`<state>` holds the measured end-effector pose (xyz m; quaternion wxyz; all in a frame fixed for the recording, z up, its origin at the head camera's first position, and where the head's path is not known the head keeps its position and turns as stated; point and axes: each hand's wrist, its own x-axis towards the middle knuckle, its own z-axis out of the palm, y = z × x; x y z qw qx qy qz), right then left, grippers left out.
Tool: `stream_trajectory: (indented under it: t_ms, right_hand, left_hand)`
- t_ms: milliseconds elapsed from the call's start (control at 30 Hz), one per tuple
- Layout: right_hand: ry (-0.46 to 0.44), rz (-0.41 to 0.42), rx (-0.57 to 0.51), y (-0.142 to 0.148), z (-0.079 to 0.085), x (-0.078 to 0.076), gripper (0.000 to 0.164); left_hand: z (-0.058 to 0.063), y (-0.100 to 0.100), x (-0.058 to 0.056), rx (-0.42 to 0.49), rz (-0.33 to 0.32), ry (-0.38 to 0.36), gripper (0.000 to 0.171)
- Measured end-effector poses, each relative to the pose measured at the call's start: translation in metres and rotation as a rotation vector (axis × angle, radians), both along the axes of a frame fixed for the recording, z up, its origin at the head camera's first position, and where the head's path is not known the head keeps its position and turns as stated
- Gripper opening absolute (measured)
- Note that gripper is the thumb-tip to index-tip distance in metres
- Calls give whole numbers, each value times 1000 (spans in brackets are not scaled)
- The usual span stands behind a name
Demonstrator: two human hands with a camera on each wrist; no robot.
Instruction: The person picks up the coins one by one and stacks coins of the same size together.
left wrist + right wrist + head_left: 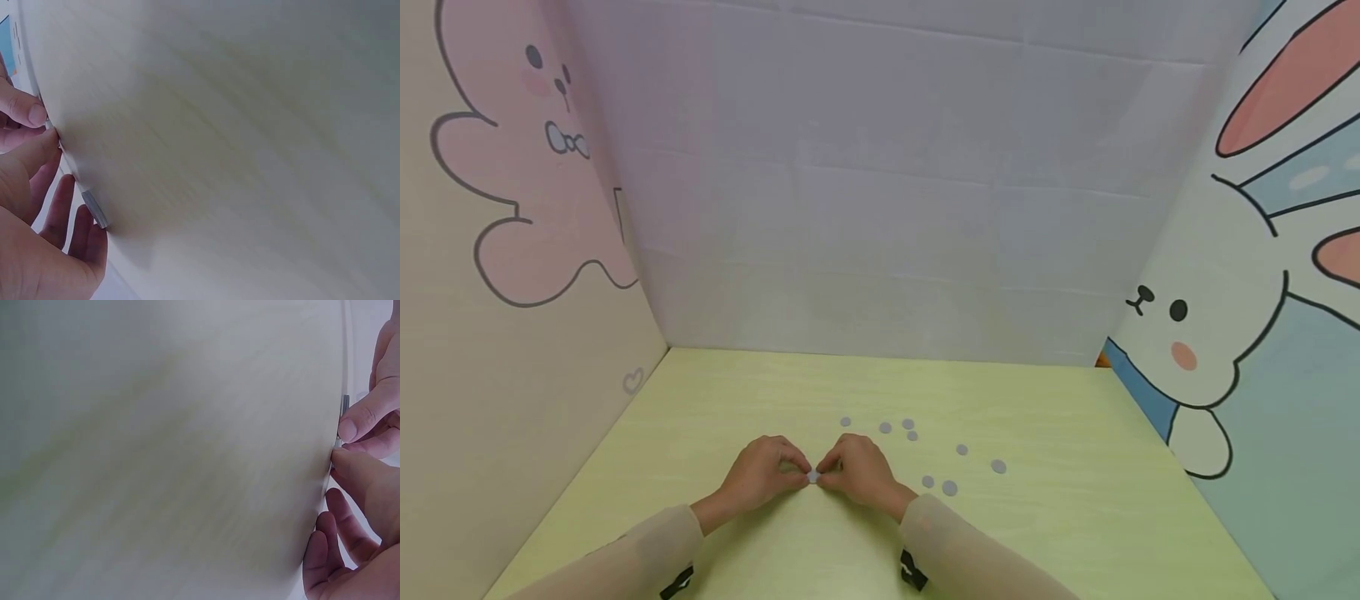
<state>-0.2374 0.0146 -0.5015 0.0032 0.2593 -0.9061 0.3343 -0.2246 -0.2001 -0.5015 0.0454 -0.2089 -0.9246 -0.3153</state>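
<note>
Between my two hands, flat at the tabletop, is a small silver-grey coin (812, 477). My left hand (762, 475) pinches its left edge with thumb and fingertips. From the other side, my right hand (862, 472) pinches the right edge the same way. In the left wrist view, a short stack of grey coins (94, 209) stands beside the lower fingers of my left hand. That stack is hidden by the hand in the head view, while the right wrist view shows the grey stack (345, 404) edge-on past the left thumb.
Several loose coins lie spread behind and to the right of my right hand, among them a far coin (846, 422), a near one (950, 488) and a rightmost one (998, 467). The pale yellow-green table (1060, 533) meets cloth-covered walls at the back and both sides.
</note>
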Motion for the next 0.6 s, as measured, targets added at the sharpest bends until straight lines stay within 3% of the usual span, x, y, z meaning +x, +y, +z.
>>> stream_trajectory:
  t_ms: [600]
  right_hand:
    - [3,-21,-16,-1,-3,0,8]
  left_hand:
    - [-1,0,-4,-14,-1,-1,10]
